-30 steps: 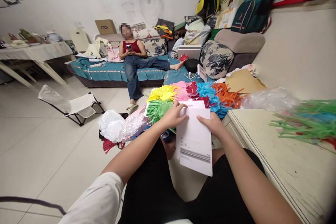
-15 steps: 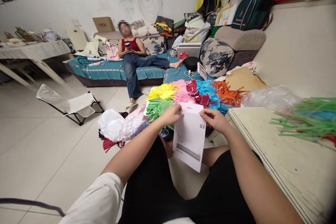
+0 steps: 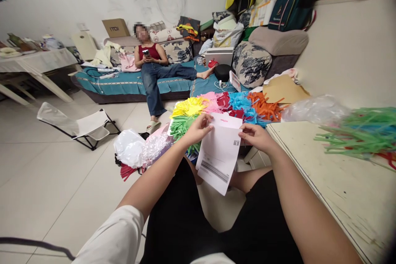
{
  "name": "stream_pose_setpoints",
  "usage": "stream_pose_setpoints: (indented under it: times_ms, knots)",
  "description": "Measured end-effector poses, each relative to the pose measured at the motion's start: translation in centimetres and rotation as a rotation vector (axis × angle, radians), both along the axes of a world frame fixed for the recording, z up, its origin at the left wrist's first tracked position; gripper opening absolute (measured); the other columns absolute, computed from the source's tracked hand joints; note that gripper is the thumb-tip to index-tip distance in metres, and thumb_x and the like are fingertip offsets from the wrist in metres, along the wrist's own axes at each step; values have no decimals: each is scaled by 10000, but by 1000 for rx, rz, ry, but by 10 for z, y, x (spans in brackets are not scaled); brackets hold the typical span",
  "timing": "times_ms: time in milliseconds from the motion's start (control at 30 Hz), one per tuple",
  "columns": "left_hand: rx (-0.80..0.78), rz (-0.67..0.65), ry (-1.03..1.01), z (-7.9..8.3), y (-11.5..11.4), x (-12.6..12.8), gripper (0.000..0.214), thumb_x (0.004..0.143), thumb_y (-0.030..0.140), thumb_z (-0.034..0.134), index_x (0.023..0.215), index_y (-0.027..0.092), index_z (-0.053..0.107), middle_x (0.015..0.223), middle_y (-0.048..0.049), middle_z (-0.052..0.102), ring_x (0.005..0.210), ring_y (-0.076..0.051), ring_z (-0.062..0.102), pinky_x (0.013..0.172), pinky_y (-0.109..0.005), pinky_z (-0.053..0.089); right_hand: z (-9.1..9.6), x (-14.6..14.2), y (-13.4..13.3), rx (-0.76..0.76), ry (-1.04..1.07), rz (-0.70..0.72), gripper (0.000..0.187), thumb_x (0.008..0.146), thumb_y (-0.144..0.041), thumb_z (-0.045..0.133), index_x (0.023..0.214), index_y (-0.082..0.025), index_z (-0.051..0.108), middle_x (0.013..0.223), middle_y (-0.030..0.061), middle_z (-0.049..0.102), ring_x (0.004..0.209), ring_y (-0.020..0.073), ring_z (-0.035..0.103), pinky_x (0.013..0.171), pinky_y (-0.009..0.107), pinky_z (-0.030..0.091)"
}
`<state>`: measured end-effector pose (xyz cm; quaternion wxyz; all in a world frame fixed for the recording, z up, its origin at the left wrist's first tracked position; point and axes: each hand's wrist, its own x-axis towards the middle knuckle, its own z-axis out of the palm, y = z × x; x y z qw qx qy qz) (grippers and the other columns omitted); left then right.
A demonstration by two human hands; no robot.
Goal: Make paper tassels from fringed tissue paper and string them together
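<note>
A flat white card package (image 3: 219, 152) with a hang hole at its top and printed grey bars near its bottom is held above my lap. My left hand (image 3: 199, 128) pinches its upper left edge. On the upper right edge, the fingers of my right hand (image 3: 254, 135) are closed. The package tilts, its lower end swung to the left. Just beyond it lie heaps of fringed paper strips: yellow (image 3: 189, 107), green (image 3: 182, 127), pink (image 3: 210, 101), blue (image 3: 243, 103) and orange (image 3: 266, 106). What they rest on is mostly hidden.
A cream table (image 3: 334, 181) stands at my right, with green streamers (image 3: 352, 132) and clear plastic wrap (image 3: 315, 109) on it. White plastic bags (image 3: 130, 147) lie on the floor at left, near a folding chair (image 3: 83, 126). Another person (image 3: 153, 60) sits on the teal-covered sofa (image 3: 120, 84) holding a phone.
The package has tilted, its lower end moving left and up. Both hands still grip its upper edges. The whole view has shifted slightly.
</note>
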<state>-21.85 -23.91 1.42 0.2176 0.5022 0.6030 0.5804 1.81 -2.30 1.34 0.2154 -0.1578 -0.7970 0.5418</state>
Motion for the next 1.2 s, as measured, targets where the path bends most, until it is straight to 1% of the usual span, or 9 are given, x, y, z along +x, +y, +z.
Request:
stream_pose_setpoints:
  times_ms: [100,200,267,333,433,533,700,933,1200]
  knots:
    - [56,41,-136,0,0,1,652,955,459,882,1462,264,521,1694,-187,582,1366,-238,752,1232,-428,585,4,3,2,-92,45,-62,666,714,-855,1004,873,-257,758,869,45,787,792,262,736,830,449,696]
    - [-102,84,-112,3,-3,2,829,1014,556,831,1676,229,454,1606,-216,673,1424,-295,741,1261,-491,581,7,6,7,-186,158,-154,725,649,-895,1026,869,-279,712,854,32,767,759,247,715,780,433,692]
    - [-234,83,-55,6,-7,3,844,1060,604,748,1729,176,463,1562,-240,715,1464,-348,723,1281,-546,567,8,7,10,-225,244,-213,742,616,-890,1047,864,-291,687,853,24,750,770,247,713,792,443,698]
    - [-321,74,17,9,-10,5,899,1037,650,756,1749,170,491,1687,-263,656,1554,-402,674,1331,-584,527,8,7,15,-255,312,-269,734,614,-870,1060,883,-304,677,888,27,748,825,268,737,844,478,714]
    - [-382,77,134,11,-13,8,1070,869,692,930,1740,199,549,1880,-241,490,1718,-469,525,1428,-598,428,7,8,22,-259,362,-328,692,664,-840,1044,926,-322,667,955,44,761,954,320,785,937,541,724]
    - [-362,85,200,13,-12,11,1177,762,698,1015,1729,192,575,1885,-224,496,1760,-493,462,1458,-588,393,7,12,28,-273,363,-335,656,681,-798,1044,911,-320,659,967,49,768,984,333,796,942,560,730]
    - [-232,124,243,19,-14,11,1124,815,668,987,1715,150,557,1777,-213,622,1653,-466,570,1383,-546,474,10,20,29,-331,204,-189,673,584,-740,1132,794,-269,700,891,50,774,858,279,771,839,503,749]
    - [-423,166,330,20,-14,8,655,899,646,915,1294,193,654,1267,-129,799,1139,-368,745,979,-457,611,9,17,29,-263,213,-220,740,512,-806,1140,791,-270,714,809,30,783,773,252,771,725,421,736]
    - [-469,174,371,25,-14,21,795,841,729,965,1296,221,555,1302,-192,773,1213,-462,744,985,-491,597,2,4,16,-136,112,-176,720,573,-884,1078,745,-277,732,744,51,788,669,261,753,665,459,726]
